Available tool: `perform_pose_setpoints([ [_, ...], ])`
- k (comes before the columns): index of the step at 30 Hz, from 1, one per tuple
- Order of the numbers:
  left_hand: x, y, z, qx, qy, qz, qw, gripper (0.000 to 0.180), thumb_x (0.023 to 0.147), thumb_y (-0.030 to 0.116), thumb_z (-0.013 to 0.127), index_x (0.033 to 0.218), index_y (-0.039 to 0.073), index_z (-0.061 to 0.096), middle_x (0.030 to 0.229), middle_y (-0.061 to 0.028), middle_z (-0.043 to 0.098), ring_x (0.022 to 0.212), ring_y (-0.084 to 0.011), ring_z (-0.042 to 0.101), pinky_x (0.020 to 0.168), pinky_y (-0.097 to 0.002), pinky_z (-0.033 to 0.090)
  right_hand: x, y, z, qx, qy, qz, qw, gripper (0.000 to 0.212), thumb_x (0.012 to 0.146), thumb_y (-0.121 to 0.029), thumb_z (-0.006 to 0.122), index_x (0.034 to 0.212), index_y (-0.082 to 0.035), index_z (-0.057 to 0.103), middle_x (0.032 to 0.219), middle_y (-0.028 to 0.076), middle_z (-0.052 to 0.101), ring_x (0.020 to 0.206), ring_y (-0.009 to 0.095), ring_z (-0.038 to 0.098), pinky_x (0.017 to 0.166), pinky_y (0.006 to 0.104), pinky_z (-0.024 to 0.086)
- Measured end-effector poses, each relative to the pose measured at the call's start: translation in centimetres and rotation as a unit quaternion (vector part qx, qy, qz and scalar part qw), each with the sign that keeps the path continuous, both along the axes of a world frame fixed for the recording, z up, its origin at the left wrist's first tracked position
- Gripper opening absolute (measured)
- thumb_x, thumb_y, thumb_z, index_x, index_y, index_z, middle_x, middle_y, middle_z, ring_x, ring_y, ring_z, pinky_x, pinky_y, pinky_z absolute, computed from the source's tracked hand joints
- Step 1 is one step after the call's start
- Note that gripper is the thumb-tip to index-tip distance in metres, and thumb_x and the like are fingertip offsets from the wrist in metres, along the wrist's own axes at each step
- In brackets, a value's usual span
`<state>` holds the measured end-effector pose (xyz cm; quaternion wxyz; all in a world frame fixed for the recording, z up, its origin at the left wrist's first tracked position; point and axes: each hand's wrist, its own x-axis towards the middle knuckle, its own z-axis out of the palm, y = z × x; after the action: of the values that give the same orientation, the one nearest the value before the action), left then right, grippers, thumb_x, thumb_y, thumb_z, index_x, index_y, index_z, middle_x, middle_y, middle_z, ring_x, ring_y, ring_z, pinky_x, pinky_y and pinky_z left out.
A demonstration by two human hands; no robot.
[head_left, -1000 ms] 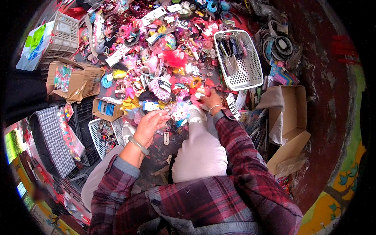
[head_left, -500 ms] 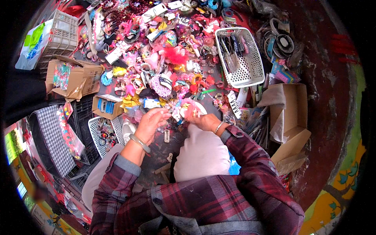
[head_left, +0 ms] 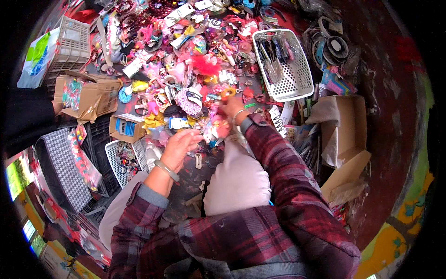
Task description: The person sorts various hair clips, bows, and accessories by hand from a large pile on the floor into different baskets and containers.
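A heap of hair accessories [head_left: 179,72] in pink, red, white and yellow spreads before me. My left hand [head_left: 182,146] hovers at its near edge, fingers bent and drawn together. Whatever they hold, if anything, is hidden. Farther forward, my right hand [head_left: 232,108] reaches into the heap's right side, near an orange scrunchie-like ring [head_left: 228,92]; its fingers are smeared by motion. A pink and red fluffy hair piece [head_left: 220,126] lies between the hands. Close to my left hand are a blue-and-white card [head_left: 178,123] and a pale flat clip [head_left: 199,161].
A white perforated basket [head_left: 290,88] stands at right, beside an open cardboard box [head_left: 350,125]. At left are a cardboard box [head_left: 100,100], a small carton [head_left: 121,136], a white basket [head_left: 114,156] and a stacked crate [head_left: 74,39]. Another person's dark sleeve [head_left: 25,114] enters from the left.
My right hand has moved forward from beside my knee into the heap. My left hand has stayed nearly in place.
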<state>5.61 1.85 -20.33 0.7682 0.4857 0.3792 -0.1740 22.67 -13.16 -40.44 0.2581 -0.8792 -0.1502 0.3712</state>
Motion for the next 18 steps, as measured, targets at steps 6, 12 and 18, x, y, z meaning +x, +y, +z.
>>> perform_pose_setpoints([
  [6, -0.7, 0.4, -0.4, -0.001, 0.014, 0.012, 1.0, 0.028, 0.09, 0.022, 0.045, 0.108, 0.002, 0.053, 0.101, -0.0106, 0.061, 0.094, -0.0154, 0.057, 0.08, -0.026, 0.043, -6.7, 2.6, 5.1, 0.156, 0.044, 0.092, 0.982, 0.025, 0.081, -0.034, 0.052, 0.096, -0.014, 0.058, 0.083, 0.016, 0.062, 0.079, 0.035, 0.059, 0.07, 0.0425, 0.046],
  [12, -0.6, 0.6, 0.1, -0.002, 0.007, 0.01, 1.0, 0.028, 0.09, 0.022, 0.045, 0.108, 0.002, 0.053, 0.101, -0.0107, 0.061, 0.094, -0.0154, 0.057, 0.079, -0.0262, 0.043, -5.4, -0.6, 4.7, 0.304, 0.064, -0.046, 0.949, 0.029, 0.08, -0.02, 0.057, 0.109, -0.015, 0.057, 0.091, 0.015, 0.062, 0.08, 0.028, 0.061, 0.073, 0.0336, 0.047],
  [18, -0.5, 0.9, 0.3, 0.001, 0.009, 0.016, 1.0, 0.028, 0.09, 0.022, 0.046, 0.108, 0.002, 0.053, 0.1, -0.0106, 0.061, 0.093, -0.015, 0.057, 0.079, -0.0261, 0.043, 0.1, -13.4, 4.3, -0.223, -0.134, -0.045, 0.965, 0.018, 0.076, -0.016, 0.054, 0.089, -0.006, 0.059, 0.09, 0.018, 0.061, 0.084, 0.035, 0.06, 0.071, 0.0436, 0.049],
])
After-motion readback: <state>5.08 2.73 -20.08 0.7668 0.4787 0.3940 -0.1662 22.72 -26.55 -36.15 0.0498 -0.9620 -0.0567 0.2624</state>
